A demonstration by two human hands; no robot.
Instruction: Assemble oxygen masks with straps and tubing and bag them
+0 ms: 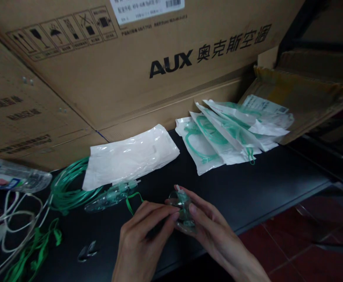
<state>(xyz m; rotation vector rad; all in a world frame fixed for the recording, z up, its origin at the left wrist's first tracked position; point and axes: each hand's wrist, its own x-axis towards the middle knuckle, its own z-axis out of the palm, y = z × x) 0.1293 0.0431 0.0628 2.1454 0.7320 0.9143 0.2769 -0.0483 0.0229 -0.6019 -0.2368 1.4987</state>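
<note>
Clear mask [184,207] held over worktop [265,184]

Near the front edge. Grasped by the right hand [211,223] in a closed grip around one side; touched by the left hand [145,227], cannot tell if pinching. Farther back, leftward: white packets [130,156], green tubing [68,192].

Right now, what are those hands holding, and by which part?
A clear mask. The right hand grips its right side between thumb and fingers. The left hand has its fingertips at the left side; whether they pinch it is unclear.

Two hands [145,231] [212,223], two clear masks [184,203] [108,198], one bottle [30,179], one tubing coil [67,190]
</note>
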